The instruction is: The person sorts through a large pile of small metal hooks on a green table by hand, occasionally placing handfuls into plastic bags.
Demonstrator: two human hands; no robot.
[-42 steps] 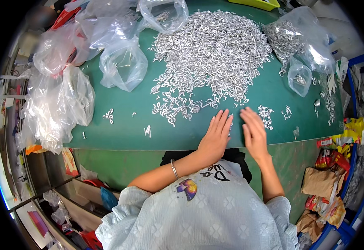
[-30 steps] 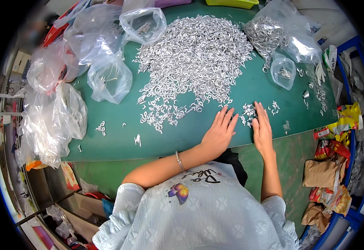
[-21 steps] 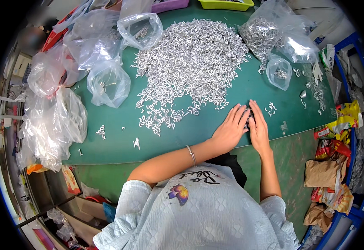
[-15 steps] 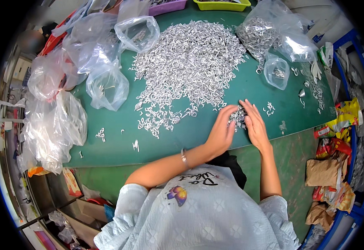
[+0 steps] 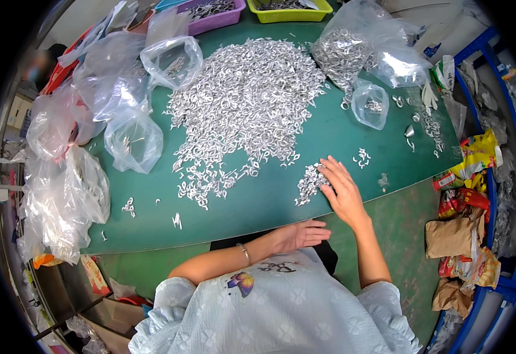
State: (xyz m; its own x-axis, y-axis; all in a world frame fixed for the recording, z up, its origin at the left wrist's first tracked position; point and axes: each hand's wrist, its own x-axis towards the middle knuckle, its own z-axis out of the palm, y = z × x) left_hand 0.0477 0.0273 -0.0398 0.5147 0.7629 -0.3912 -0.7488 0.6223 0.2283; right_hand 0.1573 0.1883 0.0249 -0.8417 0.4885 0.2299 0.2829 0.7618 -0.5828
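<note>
- A large heap of small silver-coloured hooks and rings (image 5: 249, 97) spreads over a green counter (image 5: 152, 236); it is the landmark here.
- A small pile of silver pieces (image 5: 309, 185) lies on the near side of the heap, toward its right, separate from it.
- The right hand (image 5: 345, 193) is at that pile's right edge, to the near right of the heap. Its grip is released, fingers extended and slightly curved against the pieces.
- The left hand (image 5: 300, 234) is nearer the wearer than the heap, by the counter's near edge. Its grip is released too: palm up, fingers stretched out, holding nothing.
- Right of the heap and nearer the wearer is a little cluster of pieces (image 5: 362, 158).
- Touching or just beside the heap's far right is a clear bag full of rings (image 5: 342, 54).
- Left of the heap is an open clear bag (image 5: 134, 144).
- Beyond the heap are a purple tray (image 5: 218, 23) and a yellow-green tray (image 5: 290, 16).
</note>
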